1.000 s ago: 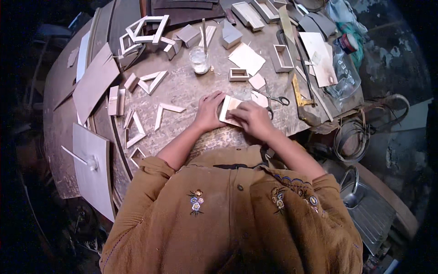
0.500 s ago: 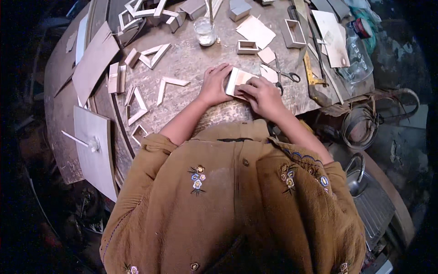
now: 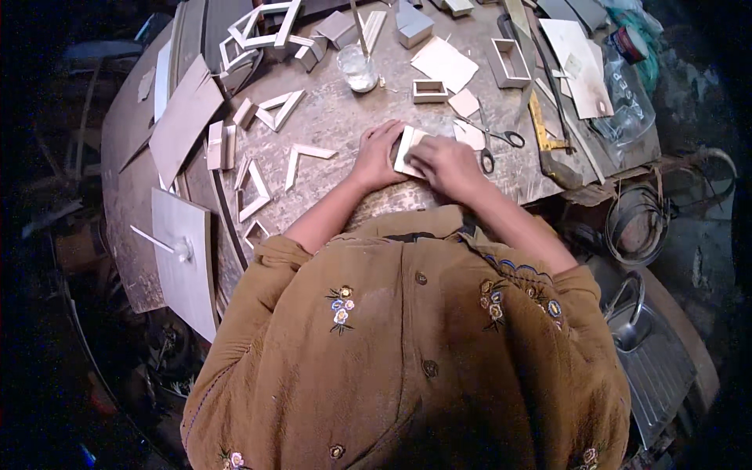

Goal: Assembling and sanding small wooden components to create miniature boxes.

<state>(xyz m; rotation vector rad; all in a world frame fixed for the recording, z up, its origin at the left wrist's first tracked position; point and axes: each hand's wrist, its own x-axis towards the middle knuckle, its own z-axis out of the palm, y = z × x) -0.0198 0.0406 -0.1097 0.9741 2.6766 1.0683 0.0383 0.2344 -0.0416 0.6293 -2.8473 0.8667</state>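
Note:
Near the front edge of the workbench, my left hand (image 3: pixel 377 157) grips a small pale wooden box (image 3: pixel 403 152) by its left side, thumb toward me and fingers on the far side. Above its light top face, my right hand (image 3: pixel 450 166) has its fingers bent together, pressing down on the wood. A little motion blur and the fingers themselves hide whatever may be pinched in them. The box's right part is covered by this hand. Just left on the bench lies an L-shaped wooden corner frame (image 3: pixel 305 157).
Scissors (image 3: pixel 509 139) and a yellow-framed saw (image 3: pixel 540 129) lie to the right. Beyond the hands stand a glass jar (image 3: pixel 358 69) with a stick and a small open box (image 3: pixel 430 91). Leftward are wooden frames (image 3: pixel 254 188) and a board (image 3: pixel 186 262) with a white lump and stick.
My right hand has shifted over the box's top face and now covers more of it. My left hand keeps its hold. The whole view has shifted slightly.

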